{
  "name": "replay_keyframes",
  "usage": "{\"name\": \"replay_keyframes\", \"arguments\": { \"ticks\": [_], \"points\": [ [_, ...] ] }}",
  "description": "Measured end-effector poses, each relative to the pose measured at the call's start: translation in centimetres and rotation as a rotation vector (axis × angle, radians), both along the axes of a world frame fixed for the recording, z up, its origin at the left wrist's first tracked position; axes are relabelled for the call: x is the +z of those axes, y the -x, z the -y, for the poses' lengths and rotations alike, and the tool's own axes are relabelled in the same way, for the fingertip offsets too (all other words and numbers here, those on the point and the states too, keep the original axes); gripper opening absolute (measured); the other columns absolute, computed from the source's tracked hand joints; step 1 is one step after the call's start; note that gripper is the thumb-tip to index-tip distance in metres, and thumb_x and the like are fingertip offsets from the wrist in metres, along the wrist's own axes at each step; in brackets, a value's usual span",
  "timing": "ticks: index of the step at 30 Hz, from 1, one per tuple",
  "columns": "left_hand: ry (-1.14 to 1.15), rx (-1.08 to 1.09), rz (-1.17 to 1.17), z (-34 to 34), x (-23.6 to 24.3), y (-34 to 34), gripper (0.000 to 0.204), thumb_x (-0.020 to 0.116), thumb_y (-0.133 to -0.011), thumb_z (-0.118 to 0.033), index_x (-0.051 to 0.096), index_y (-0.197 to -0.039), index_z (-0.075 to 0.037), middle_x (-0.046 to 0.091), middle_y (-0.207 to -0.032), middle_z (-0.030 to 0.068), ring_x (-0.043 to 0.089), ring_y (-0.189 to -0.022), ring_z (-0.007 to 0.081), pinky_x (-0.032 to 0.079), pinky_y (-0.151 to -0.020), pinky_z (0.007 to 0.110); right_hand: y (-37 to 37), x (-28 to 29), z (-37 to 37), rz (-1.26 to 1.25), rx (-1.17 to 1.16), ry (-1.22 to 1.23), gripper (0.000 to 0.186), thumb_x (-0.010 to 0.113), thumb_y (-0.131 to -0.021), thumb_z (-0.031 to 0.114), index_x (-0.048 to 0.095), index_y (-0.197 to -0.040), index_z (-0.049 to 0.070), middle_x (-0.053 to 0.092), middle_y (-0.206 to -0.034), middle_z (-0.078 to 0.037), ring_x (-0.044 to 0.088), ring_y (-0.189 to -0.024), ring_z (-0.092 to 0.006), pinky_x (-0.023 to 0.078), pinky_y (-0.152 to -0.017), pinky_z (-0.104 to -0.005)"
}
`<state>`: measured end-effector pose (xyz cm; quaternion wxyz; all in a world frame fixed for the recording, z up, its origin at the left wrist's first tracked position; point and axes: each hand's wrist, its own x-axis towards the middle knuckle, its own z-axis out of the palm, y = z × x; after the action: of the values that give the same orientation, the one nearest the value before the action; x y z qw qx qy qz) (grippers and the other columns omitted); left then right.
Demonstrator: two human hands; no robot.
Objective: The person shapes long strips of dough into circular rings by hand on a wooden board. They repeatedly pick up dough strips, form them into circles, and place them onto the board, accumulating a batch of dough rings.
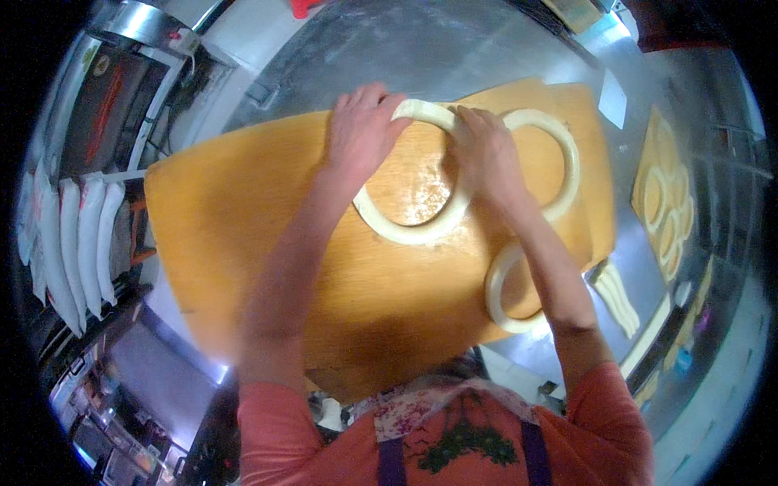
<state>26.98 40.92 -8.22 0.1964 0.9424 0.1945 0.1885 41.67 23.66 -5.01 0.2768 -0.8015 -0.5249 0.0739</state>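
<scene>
A large pale dough ring (409,232) lies flat on a wooden board (227,211), around a glossy patch of the wood. My left hand (363,134) is closed on the upper left of the ring, fingertips at its top. My right hand (486,154) curls over the upper right of the same ring, its fingers bent round the dough. A second ring (569,162) lies to the right, partly behind my right hand. A smaller third ring (496,287) sits lower right, partly under my right forearm.
The board rests on a metal table (316,61). At the right are several dough strips (616,296), a white card (613,97) and another board with several rings (652,198). Several long, white, plastic-covered items (69,247) lie at the left, near dark equipment (113,97).
</scene>
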Motion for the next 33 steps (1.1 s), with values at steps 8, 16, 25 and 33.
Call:
{"name": "replay_keyframes", "arguments": {
  "ticks": [8, 16, 25, 33],
  "points": [
    [0.145, 0.206, -0.058, 1.6, 0.7, 3.3, 0.053, 0.073, -0.083, -0.017, 0.055, -0.131, -0.006, 0.059, -0.111, 0.019, 0.057, -0.107, 0.0376, 0.047, -0.091, 0.047, 2.4, 0.3, 2.6, 0.189, -0.083, 0.181, 0.077, 0.077, -0.073, 0.02, 0.043, -0.141, 0.003, 0.055, -0.13, -0.018, 0.049, -0.126, -0.0347, 0.028, -0.109, -0.0589],
    [0.158, -0.052, 0.081, 4.7, 2.5, 5.1, 0.036, 0.074, -0.081, -0.021, 0.065, -0.113, -0.007, 0.061, -0.106, 0.0145, 0.057, -0.107, 0.034, 0.043, -0.094, 0.046, 1.5, 2.5, -0.9, 0.143, -0.108, 0.226, 0.062, 0.077, -0.078, 0.022, 0.055, -0.133, 0.003, 0.063, -0.123, -0.016, 0.055, -0.118, -0.0359, 0.032, -0.109, -0.0497],
    [0.328, -0.451, -0.083, 7.7, 3.0, 7.8, 0.035, 0.08, -0.071, -0.028, 0.069, -0.097, -0.008, 0.06, -0.097, 0.0057, 0.055, -0.101, 0.0243, 0.038, -0.093, 0.039, 0.8, 3.9, -1.3, 0.129, -0.059, 0.373, 0.071, 0.08, -0.075, 0.027, 0.052, -0.137, 0.005, 0.056, -0.135, -0.015, 0.048, -0.128, -0.0328, 0.032, -0.108, -0.0524],
    [0.282, -0.433, -0.084, 8.2, 2.2, 8.7, 0.043, 0.079, -0.071, -0.024, 0.07, -0.111, -0.01, 0.06, -0.098, 0.0059, 0.055, -0.102, 0.0268, 0.04, -0.092, 0.041, 1.1, 0.9, 3.7, 0.043, -0.043, 0.331, 0.091, 0.081, -0.074, 0.03, 0.034, -0.15, 0.01, 0.033, -0.156, -0.013, 0.025, -0.148, -0.0312, 0.016, -0.116, -0.063]
  ]
}}
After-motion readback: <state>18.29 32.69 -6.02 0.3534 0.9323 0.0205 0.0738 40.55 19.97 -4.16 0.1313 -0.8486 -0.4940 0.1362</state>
